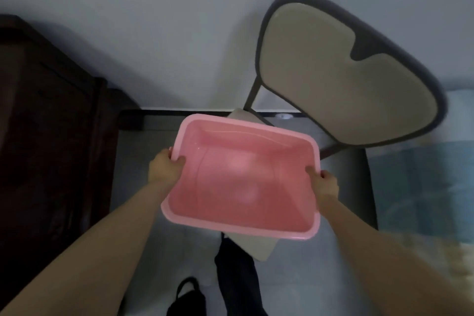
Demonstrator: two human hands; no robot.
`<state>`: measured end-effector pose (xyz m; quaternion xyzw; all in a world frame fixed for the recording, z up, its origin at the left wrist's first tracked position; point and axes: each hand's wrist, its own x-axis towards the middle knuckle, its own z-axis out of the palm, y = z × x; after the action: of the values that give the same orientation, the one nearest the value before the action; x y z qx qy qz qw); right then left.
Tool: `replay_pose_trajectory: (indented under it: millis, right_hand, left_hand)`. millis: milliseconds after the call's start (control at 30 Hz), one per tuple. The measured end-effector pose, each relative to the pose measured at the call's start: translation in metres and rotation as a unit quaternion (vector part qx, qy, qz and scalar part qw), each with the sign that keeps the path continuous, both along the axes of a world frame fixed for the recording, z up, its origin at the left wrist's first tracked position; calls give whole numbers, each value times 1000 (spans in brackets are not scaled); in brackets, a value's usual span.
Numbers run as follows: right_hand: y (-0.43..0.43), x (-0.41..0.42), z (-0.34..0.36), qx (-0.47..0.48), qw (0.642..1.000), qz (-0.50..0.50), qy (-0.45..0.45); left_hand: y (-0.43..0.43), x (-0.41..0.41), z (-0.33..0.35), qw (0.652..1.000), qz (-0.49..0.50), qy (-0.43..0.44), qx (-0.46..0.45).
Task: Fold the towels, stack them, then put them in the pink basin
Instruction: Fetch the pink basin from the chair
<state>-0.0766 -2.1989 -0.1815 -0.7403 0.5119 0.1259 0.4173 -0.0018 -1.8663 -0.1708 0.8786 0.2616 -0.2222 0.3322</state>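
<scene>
- The left hand [164, 165] and right hand [325, 185] each had fingers clamped on opposite short rims of the empty pink basin [243, 223].
- Its long axis ran left-right above the chair [346, 79]; no towels were in view.

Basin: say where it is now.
Head view, centre: the basin is held by the left hand and right hand at its side rims, above the chair seat.

A pink basin [246, 182], rectangular with rounded corners and a rolled rim, is held in the air by its two short sides. Its open top faces the camera, tilted slightly. The smooth, glossy inside holds nothing.
</scene>
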Motion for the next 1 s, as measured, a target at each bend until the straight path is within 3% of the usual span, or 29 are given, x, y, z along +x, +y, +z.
replay_pose_trajectory:
  millis: [133, 267, 433, 700, 867, 1000]
  right_hand:
    - [16, 25, 28, 60, 997, 30, -41]
    - [62, 61, 69, 65, 985, 145, -68]
    - [160, 88, 123, 82, 945, 291, -123]
    - [360, 23, 218, 135, 846, 489, -161]
    - [504, -92, 271, 146, 750, 617, -188]
    - [597, -188, 290, 155, 692, 677, -196]
  left_hand:
    - [29, -14, 27, 998, 28, -46, -15]
    - [86, -44, 72, 993, 88, -84, 1]
    - [167, -115, 137, 972, 192, -130, 38]
    - [288, -309, 231, 905, 352, -209, 117]
    - [342, -487, 265, 834, 490, -220, 129]
    - [364, -612, 282, 803, 537, -205, 154]
